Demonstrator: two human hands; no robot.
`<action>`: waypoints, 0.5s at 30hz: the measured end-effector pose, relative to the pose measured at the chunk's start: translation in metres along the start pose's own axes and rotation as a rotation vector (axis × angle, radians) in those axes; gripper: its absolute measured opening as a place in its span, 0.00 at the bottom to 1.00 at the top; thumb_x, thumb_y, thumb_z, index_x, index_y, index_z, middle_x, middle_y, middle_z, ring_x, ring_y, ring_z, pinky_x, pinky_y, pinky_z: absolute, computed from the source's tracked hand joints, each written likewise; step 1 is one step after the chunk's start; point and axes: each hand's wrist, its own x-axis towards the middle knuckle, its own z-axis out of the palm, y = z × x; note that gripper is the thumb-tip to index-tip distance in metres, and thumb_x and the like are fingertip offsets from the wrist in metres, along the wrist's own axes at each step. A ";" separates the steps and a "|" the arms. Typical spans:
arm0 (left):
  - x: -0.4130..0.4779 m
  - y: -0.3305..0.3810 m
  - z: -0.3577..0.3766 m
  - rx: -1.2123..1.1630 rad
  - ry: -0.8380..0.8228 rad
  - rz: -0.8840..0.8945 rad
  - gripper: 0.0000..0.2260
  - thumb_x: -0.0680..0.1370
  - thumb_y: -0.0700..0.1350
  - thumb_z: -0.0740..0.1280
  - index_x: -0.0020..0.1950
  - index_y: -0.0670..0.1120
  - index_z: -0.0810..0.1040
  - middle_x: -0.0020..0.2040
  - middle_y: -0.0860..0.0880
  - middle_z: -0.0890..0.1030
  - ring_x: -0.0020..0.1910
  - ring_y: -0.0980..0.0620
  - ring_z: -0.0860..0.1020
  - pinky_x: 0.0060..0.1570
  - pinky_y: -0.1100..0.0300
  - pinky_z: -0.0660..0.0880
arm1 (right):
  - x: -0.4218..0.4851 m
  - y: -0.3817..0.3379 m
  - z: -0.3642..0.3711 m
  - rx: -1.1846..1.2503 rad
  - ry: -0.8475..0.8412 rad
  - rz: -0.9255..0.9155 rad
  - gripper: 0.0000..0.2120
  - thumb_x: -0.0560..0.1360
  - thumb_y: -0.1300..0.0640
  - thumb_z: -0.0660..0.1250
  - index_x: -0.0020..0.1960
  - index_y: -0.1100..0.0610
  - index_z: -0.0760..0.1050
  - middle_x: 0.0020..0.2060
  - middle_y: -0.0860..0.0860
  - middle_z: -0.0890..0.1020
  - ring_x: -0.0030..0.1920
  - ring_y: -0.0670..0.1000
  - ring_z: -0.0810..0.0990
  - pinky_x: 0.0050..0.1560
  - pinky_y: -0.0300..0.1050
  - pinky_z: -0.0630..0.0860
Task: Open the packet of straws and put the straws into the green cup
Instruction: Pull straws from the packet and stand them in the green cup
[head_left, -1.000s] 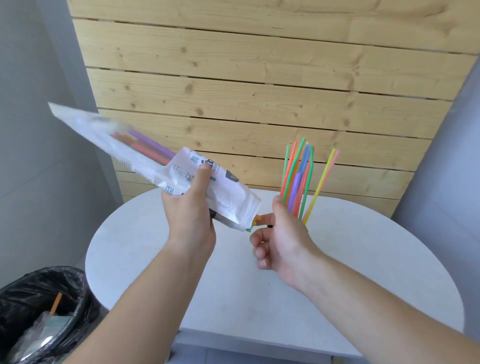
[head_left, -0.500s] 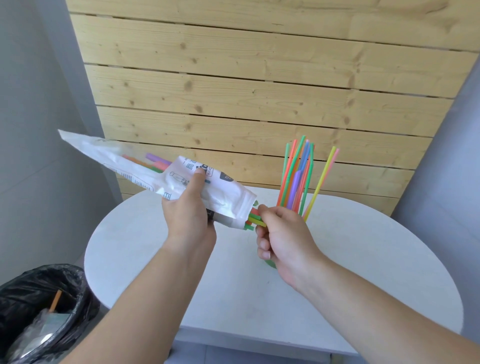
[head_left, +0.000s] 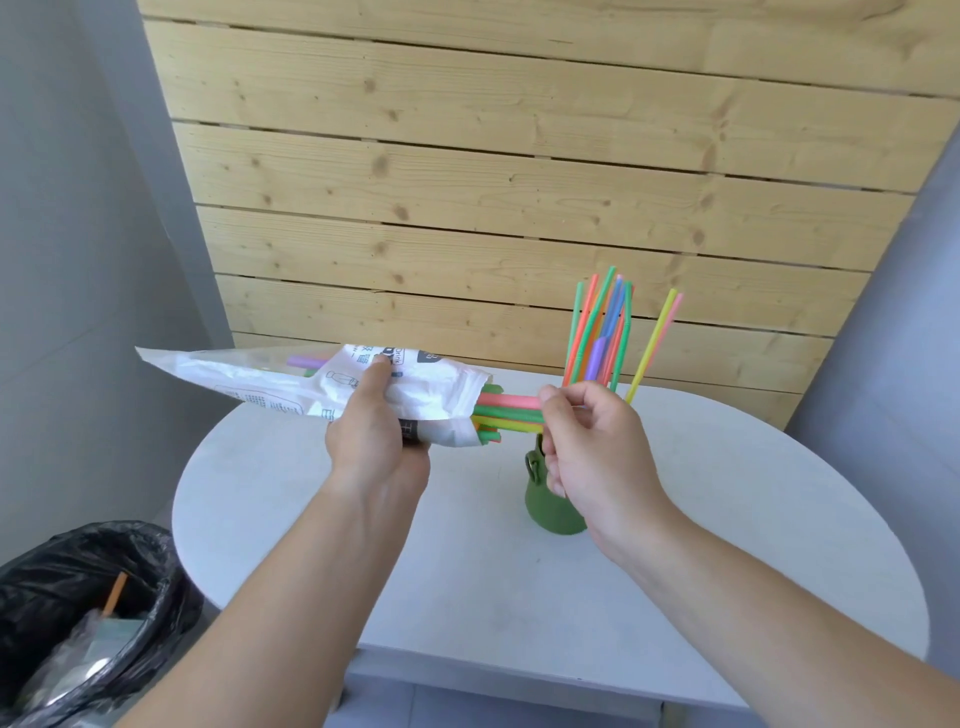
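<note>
The left hand (head_left: 376, 441) grips the white straw packet (head_left: 260, 376) around its middle, thumb on top. It holds the packet roughly level above the round white table (head_left: 467, 566), open mouth pointing right. The right hand (head_left: 592, 447) pinches the ends of a small bunch of straws (head_left: 511, 402), pink, yellow and green, that stick out of that mouth. The green cup (head_left: 545, 512) stands on the table just below the right hand, partly hidden by it, and a fan of coloured straws (head_left: 597, 353) already stands in it. More straws show through the packet's clear part, so the task looks partway done.

To pull well, draw the bunch straight along the packet's length, not downward, so the straws do not kink at the mouth. The left grip should be loose enough to let them slide, yet firm enough that the packet does not follow. Once the bunch is free, tip it upright and lower it beside the standing straws without toppling the light cup
</note>
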 end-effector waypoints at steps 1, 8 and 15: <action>0.001 0.000 0.000 -0.003 0.005 -0.004 0.17 0.81 0.44 0.73 0.68 0.43 0.80 0.62 0.45 0.87 0.57 0.46 0.88 0.59 0.47 0.84 | 0.000 -0.001 -0.001 0.025 0.003 0.010 0.11 0.81 0.51 0.65 0.43 0.57 0.74 0.23 0.47 0.72 0.22 0.48 0.67 0.26 0.42 0.64; 0.004 -0.006 0.000 0.024 0.031 -0.039 0.08 0.80 0.43 0.74 0.58 0.44 0.81 0.59 0.46 0.88 0.53 0.47 0.88 0.56 0.50 0.85 | -0.007 0.000 0.005 -0.016 -0.048 -0.014 0.12 0.79 0.49 0.68 0.48 0.59 0.75 0.27 0.52 0.75 0.21 0.51 0.68 0.23 0.42 0.66; 0.005 -0.005 0.000 0.018 0.041 -0.039 0.07 0.80 0.44 0.74 0.56 0.45 0.81 0.53 0.47 0.87 0.47 0.47 0.87 0.58 0.48 0.84 | -0.003 0.011 0.002 -0.045 0.015 -0.148 0.13 0.74 0.40 0.68 0.41 0.49 0.75 0.27 0.46 0.76 0.26 0.50 0.72 0.34 0.48 0.70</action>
